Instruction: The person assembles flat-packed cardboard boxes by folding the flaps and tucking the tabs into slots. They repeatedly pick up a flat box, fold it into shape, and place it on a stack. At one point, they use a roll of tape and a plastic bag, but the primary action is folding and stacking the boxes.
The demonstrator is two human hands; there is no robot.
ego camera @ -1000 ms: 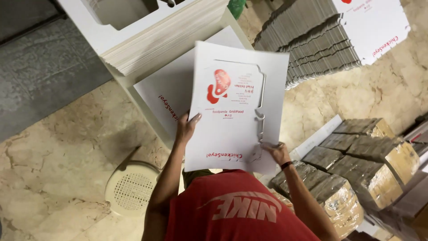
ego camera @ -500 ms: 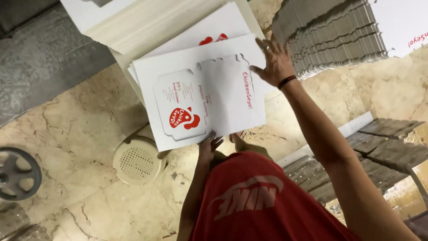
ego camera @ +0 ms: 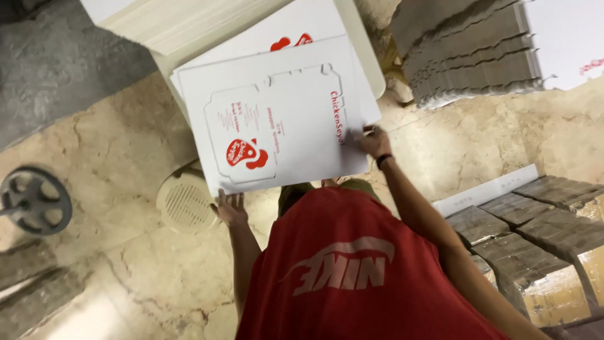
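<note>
While the person in the red shirt (ego camera: 352, 277) leaned over, a big flat sheet of white cardboard (ego camera: 283, 119) lay in front of them, smooth and thin, with cut lines in the shape of an unfolded box and a red picture printed near one end. It rested on top of more white sheets (ego camera: 277, 31) on a pale table (ego camera: 368, 63). The left hand (ego camera: 230, 208) was spread open, fingers wide, under the near edge of the sheet. The right hand (ego camera: 375, 140) pressed flat on the sheet's right side, a dark band on its wrist. Below was a shiny stone floor (ego camera: 107, 176), tan with cracks, and a round cream grille (ego camera: 182, 203). Grey stacks of flat card (ego camera: 465, 56) stood to the right, and wrapped brown bundles (ego camera: 541, 220) sat nearby.
</note>
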